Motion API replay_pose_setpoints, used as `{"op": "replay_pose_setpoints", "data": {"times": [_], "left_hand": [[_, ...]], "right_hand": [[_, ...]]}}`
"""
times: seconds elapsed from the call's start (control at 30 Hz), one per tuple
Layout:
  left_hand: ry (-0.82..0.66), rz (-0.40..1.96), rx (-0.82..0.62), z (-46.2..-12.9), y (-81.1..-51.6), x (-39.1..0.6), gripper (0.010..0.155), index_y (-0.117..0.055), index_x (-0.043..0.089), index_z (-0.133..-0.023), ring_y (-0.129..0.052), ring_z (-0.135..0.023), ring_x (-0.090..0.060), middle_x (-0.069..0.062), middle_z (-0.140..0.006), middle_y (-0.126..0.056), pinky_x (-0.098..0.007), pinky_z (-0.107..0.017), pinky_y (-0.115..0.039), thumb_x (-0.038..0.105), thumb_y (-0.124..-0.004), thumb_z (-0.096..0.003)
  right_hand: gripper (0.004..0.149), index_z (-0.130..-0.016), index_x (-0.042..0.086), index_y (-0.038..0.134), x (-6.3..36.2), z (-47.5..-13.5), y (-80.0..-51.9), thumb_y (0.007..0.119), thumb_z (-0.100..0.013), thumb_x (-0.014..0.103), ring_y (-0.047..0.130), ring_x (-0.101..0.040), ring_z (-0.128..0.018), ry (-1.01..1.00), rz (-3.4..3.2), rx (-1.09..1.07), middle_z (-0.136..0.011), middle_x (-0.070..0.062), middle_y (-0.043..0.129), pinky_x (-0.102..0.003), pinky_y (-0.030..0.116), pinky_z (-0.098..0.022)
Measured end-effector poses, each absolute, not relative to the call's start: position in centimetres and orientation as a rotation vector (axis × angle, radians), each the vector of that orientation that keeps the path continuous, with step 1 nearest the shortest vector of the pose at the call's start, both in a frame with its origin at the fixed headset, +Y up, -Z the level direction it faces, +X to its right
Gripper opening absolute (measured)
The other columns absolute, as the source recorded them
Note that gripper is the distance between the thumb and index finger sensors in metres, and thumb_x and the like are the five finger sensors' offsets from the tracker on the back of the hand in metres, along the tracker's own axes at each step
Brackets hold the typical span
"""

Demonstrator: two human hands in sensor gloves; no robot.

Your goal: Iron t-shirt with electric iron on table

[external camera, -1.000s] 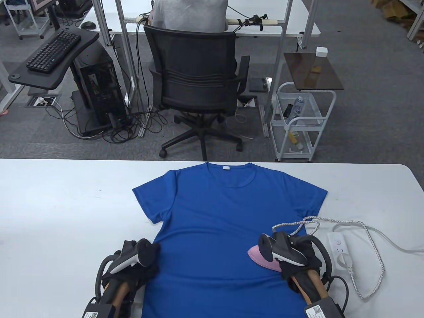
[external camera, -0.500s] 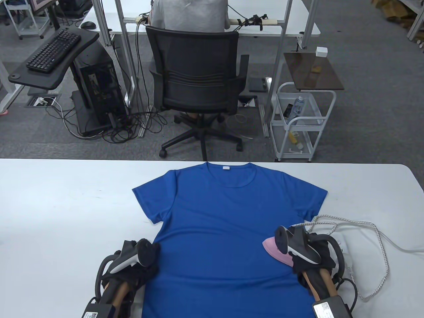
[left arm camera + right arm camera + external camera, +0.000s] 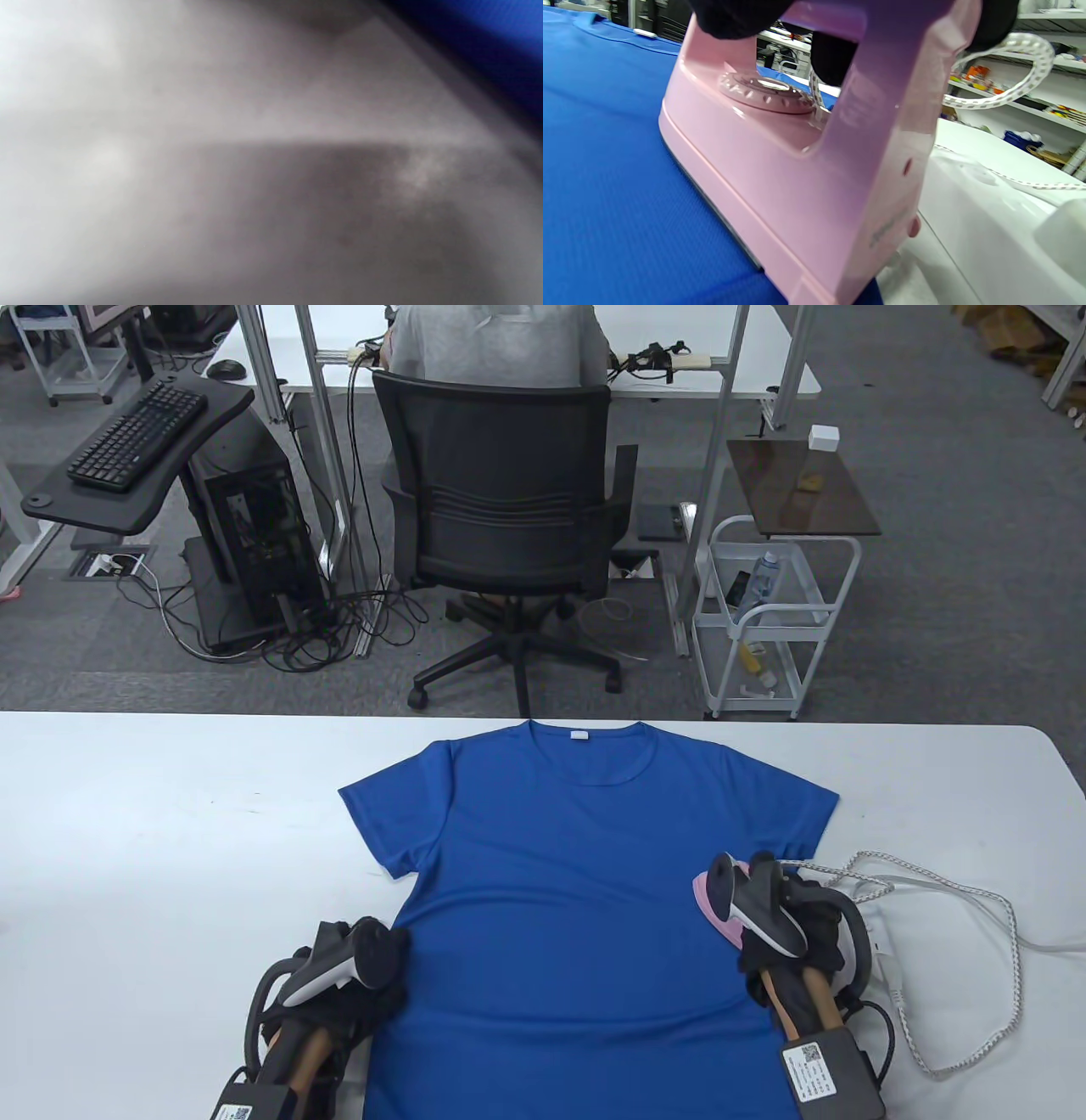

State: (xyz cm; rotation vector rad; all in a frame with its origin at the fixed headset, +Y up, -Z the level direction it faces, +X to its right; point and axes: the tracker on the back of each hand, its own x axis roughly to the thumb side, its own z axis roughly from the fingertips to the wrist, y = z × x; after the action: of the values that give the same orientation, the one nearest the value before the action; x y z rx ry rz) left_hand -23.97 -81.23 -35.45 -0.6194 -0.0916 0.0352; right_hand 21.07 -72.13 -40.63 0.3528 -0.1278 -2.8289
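Note:
A blue t-shirt (image 3: 560,882) lies flat on the white table (image 3: 170,857), collar at the far side. My right hand (image 3: 789,916) grips the handle of a pink electric iron (image 3: 711,899), whose soleplate rests on the shirt's right side just below the right sleeve. In the right wrist view my gloved fingers (image 3: 738,17) wrap the handle of the iron (image 3: 806,169), which sits flat on the blue cloth (image 3: 606,169). My left hand (image 3: 373,963) rests on the shirt's lower left edge; its fingers are hidden under the tracker. The left wrist view is blurred, showing only table and a blue corner (image 3: 500,38).
The iron's white braided cord (image 3: 976,899) loops over the table to the right of the shirt, by a white power strip (image 3: 882,959). Beyond the table's far edge stand an office chair (image 3: 509,500) and a white cart (image 3: 772,619).
My right hand has slid the iron away from me and to the right, up the shirt's right side toward the sleeve. The cord moved with it. My left hand has not moved.

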Motion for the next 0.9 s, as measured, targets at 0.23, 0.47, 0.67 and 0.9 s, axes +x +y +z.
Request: {"op": "replay_pose_setpoints", "data": {"times": [0.23,0.47,0.67,0.9], "left_hand": [[-0.094,0.042,-0.619,-35.4,-81.3,-24.0,0.071,-0.011,0.043,-0.107,-0.008,-0.108,-0.035,0.002,-0.114,-0.003,-0.064,-0.075,-0.024,0.054,-0.050,-0.0478],[-0.099,0.052,-0.624,-35.4,-81.3,-24.0,0.071,-0.011,0.043,-0.106,-0.007,-0.108,-0.035,0.002,-0.114,-0.002,-0.064,-0.075,-0.022,0.054,-0.050,-0.0478],[-0.105,0.063,-0.623,-35.4,-81.4,-24.1,0.071,-0.010,0.043,-0.106,-0.006,-0.107,-0.035,0.001,-0.113,-0.002,-0.064,-0.074,-0.021,0.053,-0.049,-0.0478],[-0.107,0.067,-0.622,-35.4,-81.4,-24.1,0.071,-0.010,0.043,-0.106,-0.005,-0.107,-0.035,0.001,-0.113,-0.001,-0.065,-0.074,-0.021,0.053,-0.049,-0.0478]], "right_hand": [[0.070,-0.108,0.015,0.056,20.2,-45.8,-72.3,0.070,-0.043,0.037,0.094,-0.040,-0.069,-0.154,-2.805,0.571,-0.090,-0.015,0.087,-0.052,0.078,-0.050],[0.070,-0.108,0.015,0.055,20.0,-47.5,-72.3,0.068,-0.042,0.035,0.092,-0.041,-0.072,-0.214,-2.901,0.539,-0.092,-0.016,0.085,-0.054,0.076,-0.053],[0.066,-0.107,0.024,0.055,19.4,-46.2,-71.8,0.068,-0.042,0.031,0.086,-0.042,-0.082,-0.309,-3.009,0.282,-0.099,-0.015,0.080,-0.058,0.069,-0.061],[0.065,-0.105,0.033,0.052,18.5,-44.2,-71.3,0.068,-0.042,0.026,0.078,-0.045,-0.089,-0.476,-3.057,-0.044,-0.104,-0.017,0.073,-0.061,0.062,-0.066]]}}
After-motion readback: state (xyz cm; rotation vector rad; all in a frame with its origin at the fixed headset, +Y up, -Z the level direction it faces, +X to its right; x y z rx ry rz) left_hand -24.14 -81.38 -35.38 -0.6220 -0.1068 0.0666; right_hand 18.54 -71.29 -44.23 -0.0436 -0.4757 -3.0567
